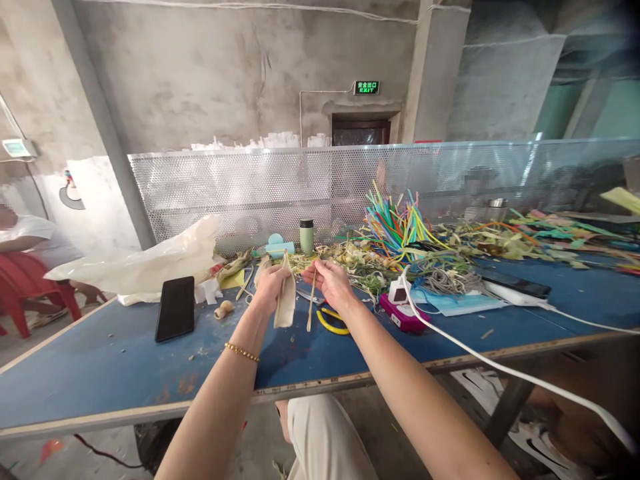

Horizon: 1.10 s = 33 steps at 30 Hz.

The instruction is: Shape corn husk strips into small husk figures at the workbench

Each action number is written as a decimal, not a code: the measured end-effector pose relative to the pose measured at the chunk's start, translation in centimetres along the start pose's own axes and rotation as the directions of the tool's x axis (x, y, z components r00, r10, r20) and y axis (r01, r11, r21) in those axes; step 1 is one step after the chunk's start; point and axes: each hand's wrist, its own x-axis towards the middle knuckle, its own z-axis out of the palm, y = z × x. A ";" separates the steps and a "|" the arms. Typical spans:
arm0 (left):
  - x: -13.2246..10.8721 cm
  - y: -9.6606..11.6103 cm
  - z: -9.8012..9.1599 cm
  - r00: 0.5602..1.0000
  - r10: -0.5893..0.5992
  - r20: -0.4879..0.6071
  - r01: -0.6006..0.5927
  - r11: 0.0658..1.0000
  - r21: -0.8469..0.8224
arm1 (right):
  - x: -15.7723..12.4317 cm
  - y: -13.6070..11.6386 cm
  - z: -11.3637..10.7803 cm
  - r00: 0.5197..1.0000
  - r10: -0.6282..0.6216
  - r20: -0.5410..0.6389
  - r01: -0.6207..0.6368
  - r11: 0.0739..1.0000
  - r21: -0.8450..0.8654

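My left hand [273,285] is closed on a pale, flat dried husk strip [285,307] that hangs down over the blue table. Between the fingertips of my right hand [330,280] is a thin pale husk strip [311,310], pinched near its top and pointing downward. The two strips hang side by side, apart from each other. Just beneath my right hand lie scissors with yellow handles [333,325], partly covered by the hand. A small tan, knob-shaped piece [223,309] rests on the table left of my left hand.
A black phone [175,309], a clear plastic bag [150,263], a green bottle [307,237] and colourful wire stems [395,227] stand or lie around. A purple power strip [404,315] with a white cable sits at right. A perforated metal screen [240,193] borders the back.
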 end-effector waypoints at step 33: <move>-1.3 -0.3 0.6 0.945 -0.108 0.309 0.073 0.990 0.123 | -0.6 -0.2 -1.1 0.978 -0.100 0.184 0.191 0.787 -0.587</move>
